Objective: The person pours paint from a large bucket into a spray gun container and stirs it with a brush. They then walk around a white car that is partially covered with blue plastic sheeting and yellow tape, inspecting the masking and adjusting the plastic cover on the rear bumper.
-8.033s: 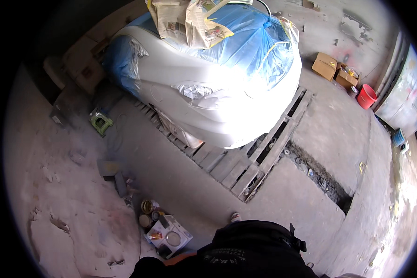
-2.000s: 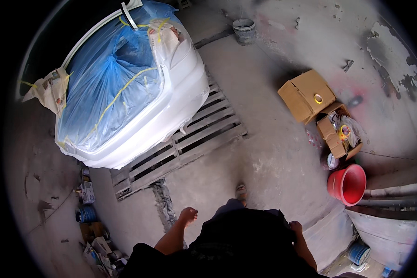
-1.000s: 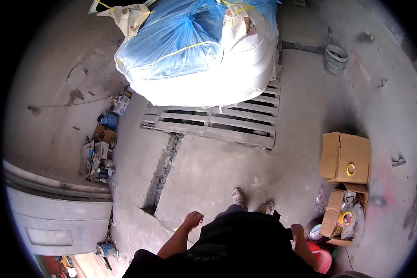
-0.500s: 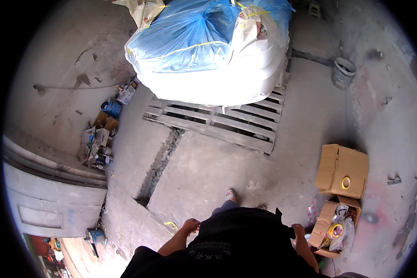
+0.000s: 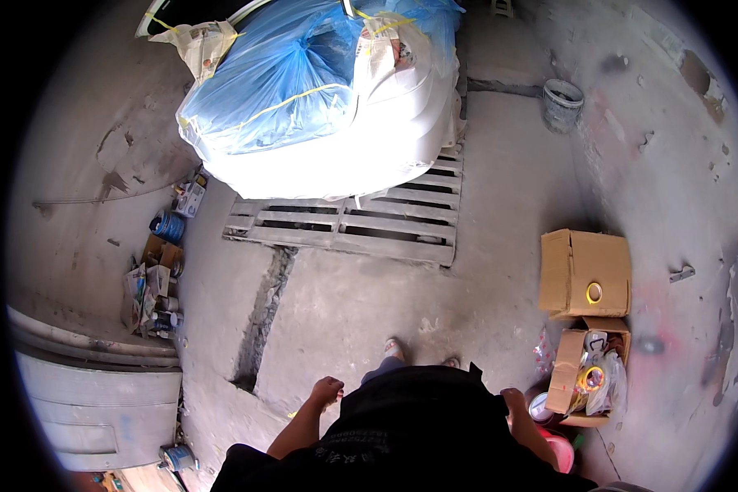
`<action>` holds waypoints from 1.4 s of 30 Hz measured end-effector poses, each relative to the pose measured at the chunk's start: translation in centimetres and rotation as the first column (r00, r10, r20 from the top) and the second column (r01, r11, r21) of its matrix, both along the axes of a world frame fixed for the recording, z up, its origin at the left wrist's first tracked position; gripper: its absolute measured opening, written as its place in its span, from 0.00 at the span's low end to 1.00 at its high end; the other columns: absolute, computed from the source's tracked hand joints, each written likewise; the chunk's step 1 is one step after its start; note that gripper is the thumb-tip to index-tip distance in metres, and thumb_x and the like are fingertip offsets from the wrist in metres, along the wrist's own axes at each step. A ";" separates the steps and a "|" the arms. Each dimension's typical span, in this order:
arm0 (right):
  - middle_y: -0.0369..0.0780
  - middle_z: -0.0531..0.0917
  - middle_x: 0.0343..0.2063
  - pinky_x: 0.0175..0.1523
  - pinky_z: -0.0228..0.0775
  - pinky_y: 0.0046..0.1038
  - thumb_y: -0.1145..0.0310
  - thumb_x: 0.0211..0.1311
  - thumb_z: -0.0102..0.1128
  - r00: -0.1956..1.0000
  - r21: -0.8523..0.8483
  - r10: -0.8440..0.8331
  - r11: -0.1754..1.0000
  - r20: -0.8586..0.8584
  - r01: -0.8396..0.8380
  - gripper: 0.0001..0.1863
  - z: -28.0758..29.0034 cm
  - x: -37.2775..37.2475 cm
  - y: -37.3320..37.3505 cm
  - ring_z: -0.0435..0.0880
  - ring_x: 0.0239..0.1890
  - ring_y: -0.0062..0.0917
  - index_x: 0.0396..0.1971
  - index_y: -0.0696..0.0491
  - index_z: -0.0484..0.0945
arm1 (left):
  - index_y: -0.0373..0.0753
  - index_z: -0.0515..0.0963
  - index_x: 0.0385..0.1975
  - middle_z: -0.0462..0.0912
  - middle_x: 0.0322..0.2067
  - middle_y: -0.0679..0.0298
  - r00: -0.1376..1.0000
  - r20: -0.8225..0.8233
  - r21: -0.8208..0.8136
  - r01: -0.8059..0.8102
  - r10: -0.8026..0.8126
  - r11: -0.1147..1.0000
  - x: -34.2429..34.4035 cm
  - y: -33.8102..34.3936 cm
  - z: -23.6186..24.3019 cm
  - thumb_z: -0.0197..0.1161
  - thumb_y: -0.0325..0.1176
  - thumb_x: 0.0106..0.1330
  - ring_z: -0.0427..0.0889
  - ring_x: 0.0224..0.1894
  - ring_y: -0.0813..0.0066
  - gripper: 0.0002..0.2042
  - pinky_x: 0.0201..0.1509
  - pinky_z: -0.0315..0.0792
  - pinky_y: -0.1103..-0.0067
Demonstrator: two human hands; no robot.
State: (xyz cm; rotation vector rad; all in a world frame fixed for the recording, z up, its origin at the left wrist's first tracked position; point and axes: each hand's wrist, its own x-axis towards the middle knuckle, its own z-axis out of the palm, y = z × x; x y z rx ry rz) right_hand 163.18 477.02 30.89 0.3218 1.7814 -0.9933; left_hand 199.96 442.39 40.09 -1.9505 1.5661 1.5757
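One left hand (image 5: 327, 391) hangs released, one right hand (image 5: 515, 401) — grip I cannot tell — near two cardboard boxes (image 5: 574, 271).

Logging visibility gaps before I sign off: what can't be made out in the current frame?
All in the head view:
Right hand: partly hidden by the black shirt; its grip is unclear.
Left hand: too small to tell whether it holds anything.
White car: far end cut off by the upper edge; glare washes out detail.
Red container: partly hidden by the right forearm.
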 end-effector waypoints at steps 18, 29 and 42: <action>0.33 0.67 0.12 0.15 0.57 0.21 0.73 0.55 0.47 0.992 -0.067 0.090 0.993 -0.089 -0.096 0.09 -3.6 0.6 1.1 0.66 0.11 0.18 0.16 0.50 0.66 | 0.32 0.76 0.29 0.76 0.20 0.63 0.997 -0.060 0.035 -0.048 0.050 0.998 1.9 0.3 -3.0 0.56 0.33 0.55 0.73 0.20 0.76 0.10 0.22 0.69 0.78; 0.33 0.66 0.12 0.17 0.54 0.25 0.72 0.55 0.44 0.986 -0.038 -0.054 0.997 0.155 0.061 0.11 -4.1 0.7 1.0 0.66 0.13 0.20 0.14 0.49 0.66 | 0.31 0.75 0.33 0.78 0.25 0.59 0.985 -0.109 0.082 -0.125 0.134 0.989 4.2 0.6 -5.4 0.57 0.33 0.55 0.76 0.25 0.72 0.12 0.25 0.71 0.77; 0.30 0.60 0.10 0.15 0.51 0.21 0.75 0.55 0.43 0.982 -0.045 -0.126 0.990 0.141 0.134 0.13 -3.5 0.8 1.6 0.60 0.11 0.17 0.12 0.46 0.60 | 0.32 0.78 0.33 0.80 0.25 0.59 0.996 -0.024 -0.044 0.089 -0.090 0.995 3.2 0.6 -5.3 0.58 0.38 0.52 0.78 0.27 0.72 0.15 0.31 0.71 0.76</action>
